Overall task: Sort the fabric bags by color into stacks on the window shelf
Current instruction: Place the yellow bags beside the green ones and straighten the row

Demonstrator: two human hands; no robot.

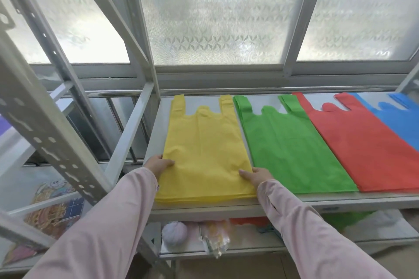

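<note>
A stack of yellow fabric bags lies flat at the left end of the window shelf. My left hand grips its lower left edge, thumb on top of the fabric. My right hand grips its lower right edge, also with the thumb on top. To the right, side by side, lie a green stack, a red stack and a blue stack, handles pointing toward the window.
Grey slotted metal rack posts stand close on the left. Frosted window panes rise behind the shelf. On the lower shelf sit a pale round ball, a clear plastic packet and loose coloured fabric.
</note>
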